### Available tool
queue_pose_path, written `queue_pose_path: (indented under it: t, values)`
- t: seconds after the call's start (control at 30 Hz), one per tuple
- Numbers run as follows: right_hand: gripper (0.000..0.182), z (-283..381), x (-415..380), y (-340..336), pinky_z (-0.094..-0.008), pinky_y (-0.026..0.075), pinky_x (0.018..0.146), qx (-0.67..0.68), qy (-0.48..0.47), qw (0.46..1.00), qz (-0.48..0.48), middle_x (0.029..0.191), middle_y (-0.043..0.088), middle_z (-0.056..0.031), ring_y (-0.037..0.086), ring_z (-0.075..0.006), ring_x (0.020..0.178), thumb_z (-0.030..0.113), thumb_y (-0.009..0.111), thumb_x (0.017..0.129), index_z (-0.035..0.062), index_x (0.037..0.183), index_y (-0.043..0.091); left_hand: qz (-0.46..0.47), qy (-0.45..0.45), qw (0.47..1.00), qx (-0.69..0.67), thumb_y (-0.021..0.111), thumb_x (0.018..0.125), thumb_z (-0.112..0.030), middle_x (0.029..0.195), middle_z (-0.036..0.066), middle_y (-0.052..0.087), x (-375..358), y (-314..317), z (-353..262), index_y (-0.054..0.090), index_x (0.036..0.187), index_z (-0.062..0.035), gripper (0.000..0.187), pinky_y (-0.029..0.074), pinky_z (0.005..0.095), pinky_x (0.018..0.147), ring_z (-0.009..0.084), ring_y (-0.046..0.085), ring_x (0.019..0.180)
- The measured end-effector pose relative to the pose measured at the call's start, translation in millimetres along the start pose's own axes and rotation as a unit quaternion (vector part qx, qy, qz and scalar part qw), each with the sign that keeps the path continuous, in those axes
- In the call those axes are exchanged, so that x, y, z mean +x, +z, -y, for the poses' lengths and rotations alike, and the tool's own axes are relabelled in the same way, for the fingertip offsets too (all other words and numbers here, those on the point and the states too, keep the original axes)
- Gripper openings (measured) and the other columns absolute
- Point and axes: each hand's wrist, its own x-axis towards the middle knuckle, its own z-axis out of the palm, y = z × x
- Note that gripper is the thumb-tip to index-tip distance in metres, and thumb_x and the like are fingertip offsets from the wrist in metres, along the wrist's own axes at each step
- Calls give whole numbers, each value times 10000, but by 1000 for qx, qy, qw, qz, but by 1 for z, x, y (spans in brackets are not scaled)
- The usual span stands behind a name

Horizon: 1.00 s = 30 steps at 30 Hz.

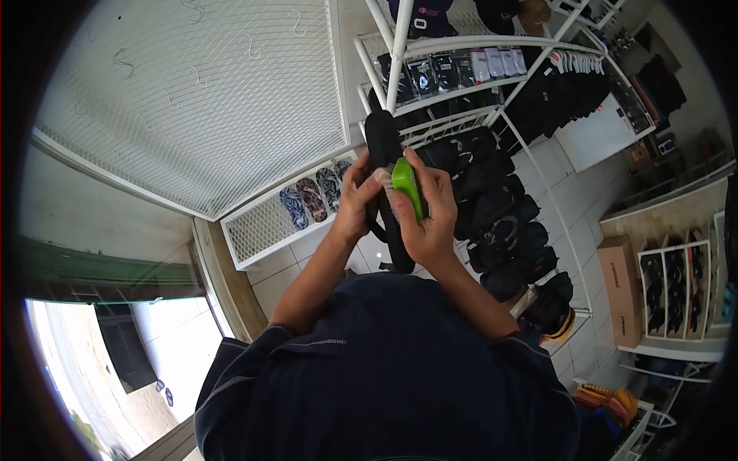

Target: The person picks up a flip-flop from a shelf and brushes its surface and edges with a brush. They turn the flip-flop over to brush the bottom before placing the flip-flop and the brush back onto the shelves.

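My right hand [430, 223] grips a bright green hand tool [407, 187], which looks like a tagging or labelling gun. My left hand [358, 201] holds a long black flip-flop [384, 157] upright, with its strap hanging below near my wrists. The green tool presses against the side of the black sandal, and both hands meet around it at chest height. A small clear or white tag sits between my fingers at the tool's tip.
A white wire rack [461, 84] ahead holds rows of black sandals and packaged items. A low white mesh shelf [269, 223] carries patterned flip-flops [311, 198]. A cardboard box [621, 288] and a white shelf unit stand at right. A mesh panel with hooks fills the upper left.
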Motion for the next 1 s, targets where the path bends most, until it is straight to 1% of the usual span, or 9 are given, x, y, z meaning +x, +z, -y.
queue_pose_path:
  t: [0.1, 0.17, 0.3, 0.43, 0.57, 0.67, 0.77, 0.87, 1.0]
  values:
    - [550, -18, 12, 2, -335, 496, 796, -31, 15, 999, -30, 1025, 603, -165, 603, -246, 880, 205, 753, 929, 17, 1423, 602, 67, 16, 997, 37, 749, 923, -197, 1296, 111, 622, 3, 0, 2, 461, 1449, 41, 645, 473, 321, 1039, 182, 611, 1174]
    - [539, -30, 22, 2, -341, 495, 813, -21, 151, 984, -87, 1036, 598, -168, 601, -252, 893, 195, 742, 936, 11, 1423, 600, 73, 18, 996, 55, 752, 919, -186, 1285, 107, 626, 0, 4, 10, 472, 1441, 41, 634, 458, 321, 1053, 182, 602, 1181]
    - [500, 11, -5, 6, -361, 504, 829, -15, 31, 999, -32, 1055, 608, -161, 617, -241, 921, 139, 708, 960, 23, 1432, 591, 56, 21, 998, -12, 738, 931, -178, 1315, 110, 607, 1, 0, 1, 459, 1451, 37, 628, 467, 314, 1045, 176, 596, 1195]
    - [521, -27, 15, 2, -363, 503, 820, -42, 150, 985, -72, 1061, 615, -164, 619, -261, 922, 141, 721, 951, 30, 1442, 586, 88, -8, 996, 6, 730, 939, -183, 1297, 115, 616, -2, -4, 14, 447, 1458, 36, 630, 476, 322, 1048, 185, 601, 1195]
    - [562, -2, -7, 9, -345, 505, 789, -62, 37, 996, -52, 1048, 608, -163, 616, -255, 892, 201, 761, 925, 39, 1437, 597, 33, 6, 999, -32, 744, 937, -230, 1284, 121, 629, 8, -16, 24, 485, 1417, 25, 603, 488, 321, 1031, 195, 620, 1176]
    - [569, -4, -4, 5, -337, 502, 777, -50, 34, 997, -42, 1030, 599, -164, 604, -256, 857, 220, 777, 911, 42, 1425, 610, 60, -23, 997, -36, 746, 929, -277, 1262, 134, 648, 6, -11, 9, 503, 1401, 20, 609, 513, 338, 1009, 205, 648, 1130]
    - [575, -35, 19, -2, -342, 501, 761, -80, 151, 981, -90, 1017, 605, -183, 608, -267, 852, 220, 786, 898, 48, 1419, 615, 73, -7, 997, 4, 741, 925, -279, 1260, 136, 654, 4, 2, 18, 502, 1404, 21, 613, 520, 345, 1002, 207, 656, 1115]
    - [576, -11, -3, 3, -342, 502, 744, -85, 49, 992, -78, 1012, 607, -182, 613, -263, 855, 233, 787, 898, 54, 1419, 617, 44, 19, 999, 13, 727, 928, -286, 1246, 130, 660, 10, -4, 21, 505, 1403, 19, 607, 517, 343, 1004, 205, 658, 1110]
    - [513, -13, -10, -2, -355, 510, 721, -41, 97, 992, -63, 984, 623, -168, 641, -259, 842, 224, 766, 917, 64, 1390, 646, 38, -34, 999, 10, 709, 934, -293, 1228, 129, 666, 14, -13, 20, 522, 1380, 13, 573, 545, 336, 960, 203, 668, 1096]
